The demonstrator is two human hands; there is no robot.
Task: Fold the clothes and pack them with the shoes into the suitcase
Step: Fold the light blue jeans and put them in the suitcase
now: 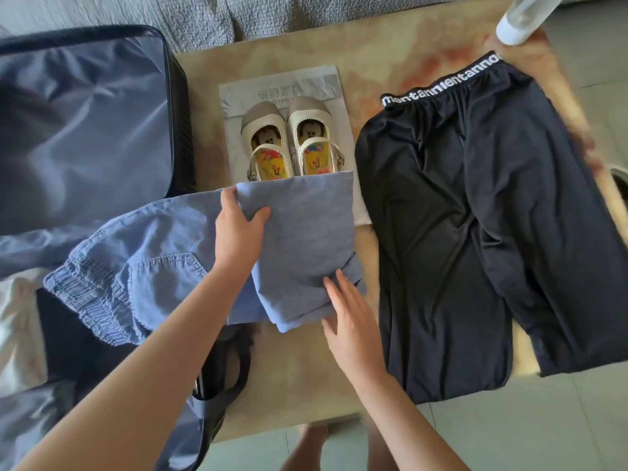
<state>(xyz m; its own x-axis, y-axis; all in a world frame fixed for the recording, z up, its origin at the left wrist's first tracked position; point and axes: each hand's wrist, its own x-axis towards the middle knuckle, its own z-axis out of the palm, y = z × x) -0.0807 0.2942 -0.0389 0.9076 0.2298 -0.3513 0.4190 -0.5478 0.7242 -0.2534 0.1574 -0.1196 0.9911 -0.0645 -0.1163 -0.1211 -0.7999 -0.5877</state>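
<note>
Nearest, the right grip [350, 321] lies released, fingers flat on the folded corner of the blue trousers [306, 226]. The left grip [238, 229] pinches the fold's upper edge. The blue cloth, elastic waistband at 9 o'clock, spreads from the table [299, 375] onto the open suitcase [85, 124] at 10 and covers the heels of the shoes [292, 141] at 12. Bare table shows at 6; black trousers [458, 232] at 3 overhang its near edge.

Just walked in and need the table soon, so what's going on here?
A person is folding blue trousers on the table: the left hand grips the folded leg, the right hand presses it flat. Black trousers lie unfolded beside them, the cream shoes sit on paper, and the suitcase lies open at the left.
</note>
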